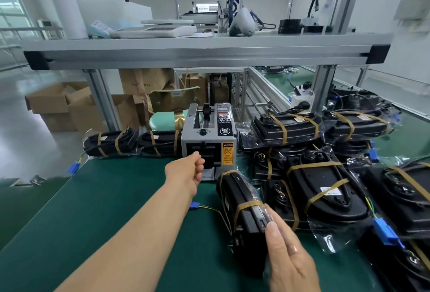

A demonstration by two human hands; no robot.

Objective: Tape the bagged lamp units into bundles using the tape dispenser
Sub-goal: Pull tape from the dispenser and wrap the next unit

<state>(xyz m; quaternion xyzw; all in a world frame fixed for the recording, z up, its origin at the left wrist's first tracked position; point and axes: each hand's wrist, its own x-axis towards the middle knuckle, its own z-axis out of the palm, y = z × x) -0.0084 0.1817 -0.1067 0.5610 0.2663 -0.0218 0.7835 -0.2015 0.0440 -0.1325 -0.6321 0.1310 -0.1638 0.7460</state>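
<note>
Your left hand point(186, 172) is stretched out to the middle of the frame, right at the front outlet of the grey tape dispenser point(207, 138). Its fingers point(199, 167) are curled in towards the slot. Whether they pinch a strip of tape you cannot tell, since the hand covers the outlet.

Your right hand point(290, 261) sits at the lower right of the frame on the near end of a bagged lamp bundle point(242, 198). Its fingers lie fairly straight and close together along the top of the bundle. The bundle stands on edge on the green tabletop point(104, 198), just in front of the dispenser and right of your left forearm. A brown tape band point(247, 205) is wrapped round it near your fingertips.

A heap of taped lamp bundles point(325, 189) fills the right side of the frame, some with blue connectors point(386, 233) on thin wires. Two more taped bundles point(111, 142) lie left of the dispenser at the far edge of the tabletop. An aluminium shelf point(204, 52) crosses the upper frame, and cardboard boxes point(58, 105) stand on the floor at the left.
</note>
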